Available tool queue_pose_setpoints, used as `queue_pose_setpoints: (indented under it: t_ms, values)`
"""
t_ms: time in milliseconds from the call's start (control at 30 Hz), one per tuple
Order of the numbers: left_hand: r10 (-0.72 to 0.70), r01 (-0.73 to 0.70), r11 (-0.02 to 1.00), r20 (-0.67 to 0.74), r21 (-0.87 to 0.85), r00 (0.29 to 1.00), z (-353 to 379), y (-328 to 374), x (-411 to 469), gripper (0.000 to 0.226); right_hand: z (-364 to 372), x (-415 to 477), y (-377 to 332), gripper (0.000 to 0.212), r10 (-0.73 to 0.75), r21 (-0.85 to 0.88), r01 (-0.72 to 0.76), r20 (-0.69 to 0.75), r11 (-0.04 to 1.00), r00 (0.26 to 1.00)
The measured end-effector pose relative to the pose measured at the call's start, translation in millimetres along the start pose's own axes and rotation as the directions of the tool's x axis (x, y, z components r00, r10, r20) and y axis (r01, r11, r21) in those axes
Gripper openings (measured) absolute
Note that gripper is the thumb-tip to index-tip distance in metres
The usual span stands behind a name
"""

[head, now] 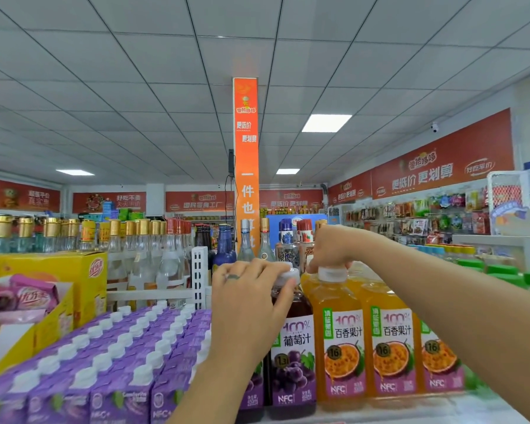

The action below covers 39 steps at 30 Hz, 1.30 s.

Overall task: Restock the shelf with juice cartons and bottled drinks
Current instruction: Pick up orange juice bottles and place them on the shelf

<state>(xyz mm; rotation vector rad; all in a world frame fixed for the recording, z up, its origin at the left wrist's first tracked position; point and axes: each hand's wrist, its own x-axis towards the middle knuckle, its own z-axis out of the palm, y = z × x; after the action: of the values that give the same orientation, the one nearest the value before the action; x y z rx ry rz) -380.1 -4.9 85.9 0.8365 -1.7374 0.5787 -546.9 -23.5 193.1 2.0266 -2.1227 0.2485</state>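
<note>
While my left hand [251, 298] curls over the white cap of the dark purple grape juice bottle [292, 362] and my right hand [328, 250] pinches the white cap of the orange passion-fruit juice bottle [338, 347], both bottles stand upright at the front of the shelf, touching side by side.

I hold each bottle only by its cap, so I judge a slip likely if I lift fast, as the full weight hangs from my fingertips. Tilting either bottle could knock the matching orange bottles [393, 347] packed tight on the right. The pale shelf lip [426, 413] runs just in front of the labels, so a forward nudge could send a bottle off the edge.

On the left, the purple juice cartons with white screw caps [120, 359] press close to the grape bottle, leaving no sideways room there. Behind stand clear glass bottles with gold caps [141, 249], near enough to strike. Free room lies straight up, above the caps.
</note>
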Motion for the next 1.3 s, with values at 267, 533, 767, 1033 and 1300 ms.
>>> queue_pose_setpoints:
  t_ms: [267, 533, 767, 1033, 1300]
  values:
    - [-0.023, 0.022, 1.0, 0.051, 0.013, 0.998, -5.8, 3.6, 0.8, 0.033, -19.5, -24.3, 14.8, 0.036, 0.023, 0.077, 0.007, -0.385, 0.997, 0.923]
    - [-0.078, 0.077, 0.997, 0.18, 0.013, 0.981, -23.2, 17.8, 7.9, 0.029, -49.6, -81.8, 26.9, 0.034, -0.01, 0.137, 0.214, -0.82, 0.967, 0.572]
    - [0.036, -0.051, 0.989, -0.104, -0.137, 0.994, -35.3, 61.6, 30.5, 0.035, -39.4, -98.6, 58.0, 0.039, 0.327, 0.471, 0.455, -0.873, 0.756, 0.361]
    - [0.122, -0.14, 0.978, -0.117, -0.157, 0.986, -42.4, 98.1, 31.1, 0.046, 1.8, -131.3, 66.9, 0.032, 0.504, 0.793, 0.562, -0.594, 0.235, 0.627]
    - [-0.008, 0.09, 0.923, 0.216, -0.374, 0.976, -47.6, 114.8, -43.1, 0.069, 54.9, -182.1, 67.7, 0.022, 0.41, 0.855, 0.518, -0.484, 0.032, 0.773]
